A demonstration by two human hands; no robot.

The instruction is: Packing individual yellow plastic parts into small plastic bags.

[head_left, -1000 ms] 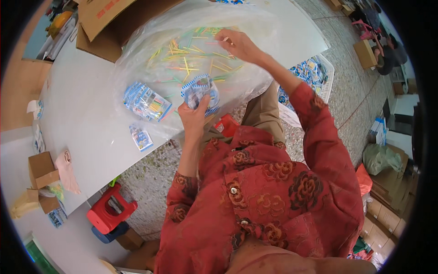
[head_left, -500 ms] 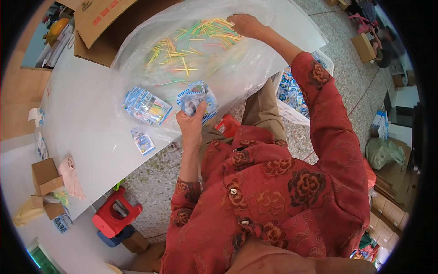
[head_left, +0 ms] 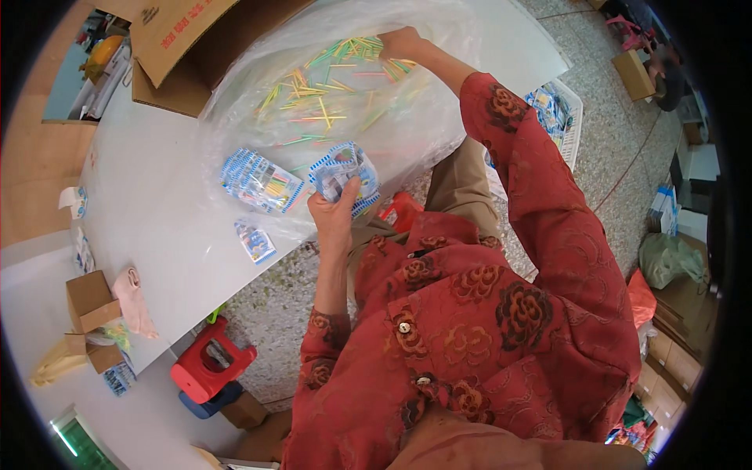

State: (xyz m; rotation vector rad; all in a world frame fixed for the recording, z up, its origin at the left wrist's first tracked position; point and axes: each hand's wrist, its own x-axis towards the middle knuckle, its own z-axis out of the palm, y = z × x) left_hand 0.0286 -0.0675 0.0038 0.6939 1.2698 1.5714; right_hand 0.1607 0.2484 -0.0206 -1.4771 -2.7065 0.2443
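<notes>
Table (head_left: pixel 157 196) — one large carton (head_left: pixel 174 48); left hand (head_left: pixel 334 210) holding blue packaging (head_left: pixel 338 168)

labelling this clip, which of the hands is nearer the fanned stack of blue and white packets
Left. The left hand is just to the right of the stack, holding similar packaging; the right hand is farther off, at the coloured sticks.

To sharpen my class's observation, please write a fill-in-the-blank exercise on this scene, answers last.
The left hand grips packaging with white and ____ edges.
The right hand is at loose sticks coloured green, pink and ____.
The flowered shirt is mainly ____.
The white basket is nearer the ____ hand.
Missing words: blue; yellow; red; right
</notes>
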